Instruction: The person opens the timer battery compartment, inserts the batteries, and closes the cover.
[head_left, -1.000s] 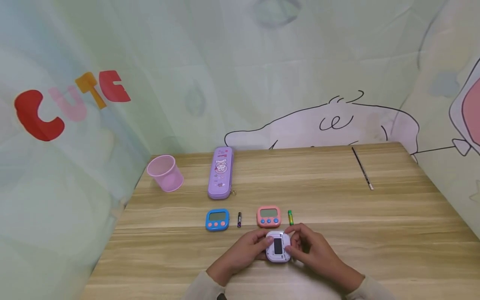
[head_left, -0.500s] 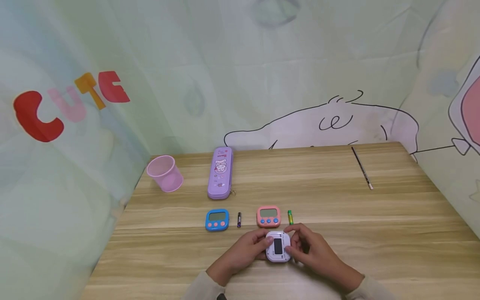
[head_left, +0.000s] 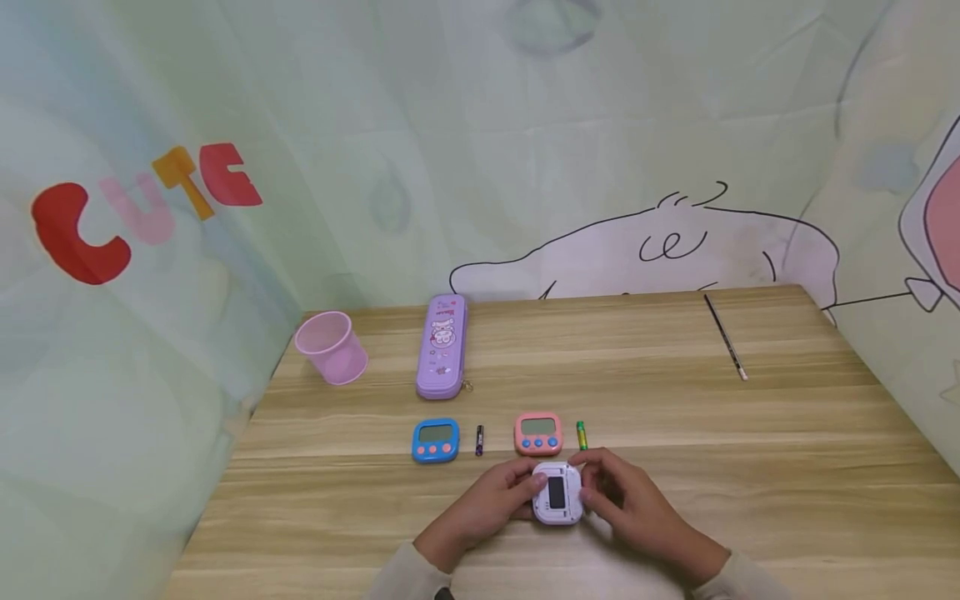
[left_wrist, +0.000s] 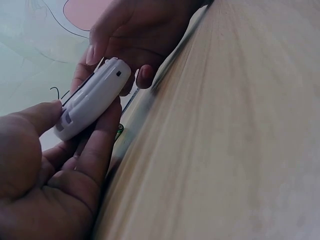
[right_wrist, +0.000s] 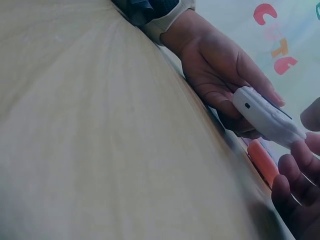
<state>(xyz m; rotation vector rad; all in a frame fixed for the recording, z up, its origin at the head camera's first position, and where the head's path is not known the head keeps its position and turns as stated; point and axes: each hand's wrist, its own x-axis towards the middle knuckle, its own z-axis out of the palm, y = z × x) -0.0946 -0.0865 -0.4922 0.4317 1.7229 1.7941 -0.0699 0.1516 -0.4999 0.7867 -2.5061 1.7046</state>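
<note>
A white digital timer [head_left: 568, 505] lies back side up between both hands, with a black rectangle on its back. My left hand [head_left: 491, 498] holds its left side, thumb on top and fingers beneath, as the left wrist view also shows. At the timer's far right corner, my right hand [head_left: 636, 503] touches the edge with a fingertip. Its thumb [right_wrist: 311, 118] stands apart from the timer in the right wrist view. Just beyond lie a pink timer [head_left: 538, 434] and a green battery [head_left: 581, 435]. Whether the white timer's battery slot is uncovered is too small to tell.
Left of the pink timer are a dark battery [head_left: 479, 440] and a blue timer [head_left: 435, 441]. Farther back stand a pink cup [head_left: 335, 353] and a purple pencil case [head_left: 441, 347]. A pencil [head_left: 725, 337] lies at the back right of the wooden table [head_left: 787, 433].
My right thumb has come off the white timer's back and drawn slightly to the right. The left hand and the timer stay in place.
</note>
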